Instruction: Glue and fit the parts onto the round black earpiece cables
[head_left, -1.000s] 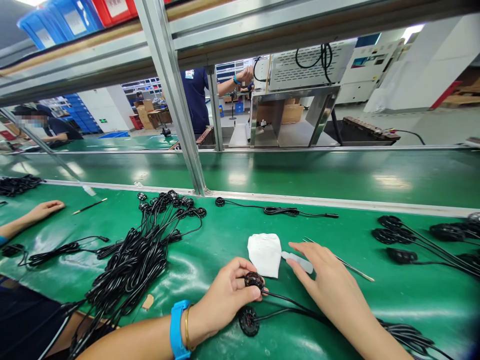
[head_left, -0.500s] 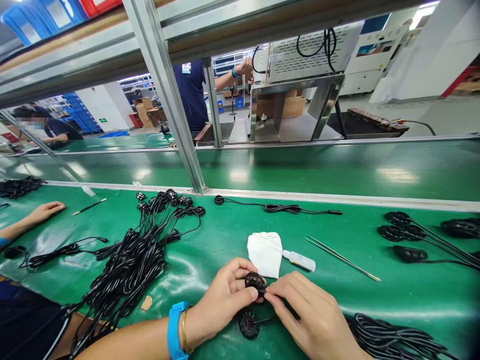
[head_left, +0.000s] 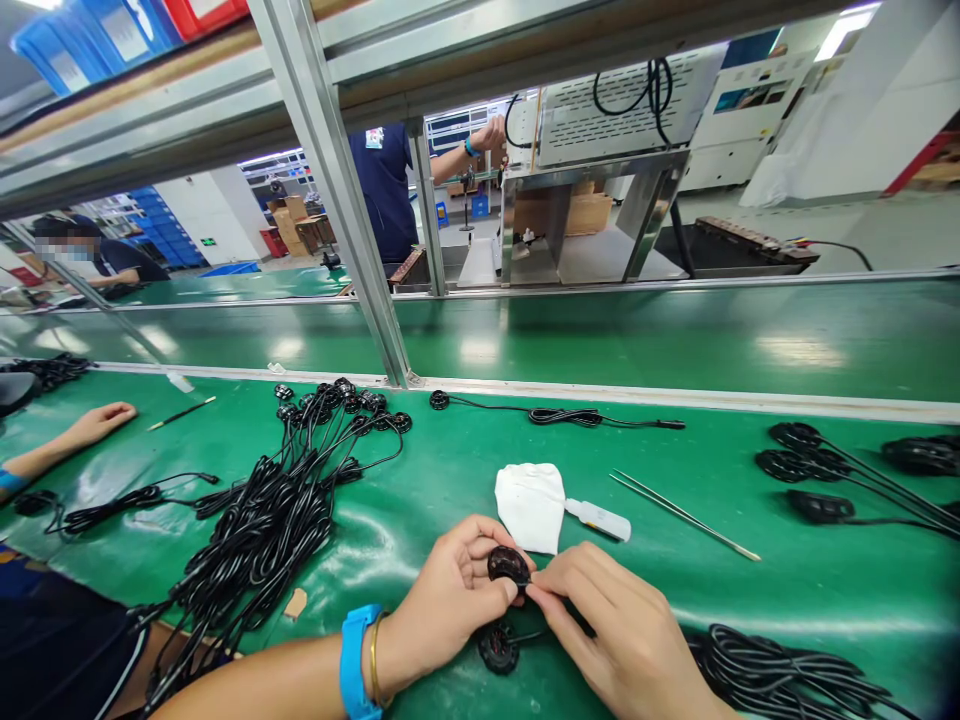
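Observation:
Between the fingers and thumb of my left hand point(head_left: 457, 590) is a small round black part point(head_left: 507, 564), held just above the green tabletop. My right hand point(head_left: 615, 620) pinches at the part's right edge, on what looks like its thin black cable; the fingertips hide most of it. A second black disc point(head_left: 498, 646) with a short cable lies on the table just below the hands. Beyond them are a folded white cloth point(head_left: 531, 505) and a small white squeeze bottle point(head_left: 598, 520), its tip near the cloth.
A large heap of black cables point(head_left: 262, 530) with round ends lies left. Tweezers point(head_left: 686, 515) and more black discs point(head_left: 802, 465) are to the right, with a coiled cable point(head_left: 787, 670) at the lower right. A metal post point(head_left: 337, 200) rises behind. A co-worker's hand point(head_left: 105, 422) rests far left.
Both hands stay nearly in place. The round part has tilted slightly in my left hand, and the view has shifted a little.

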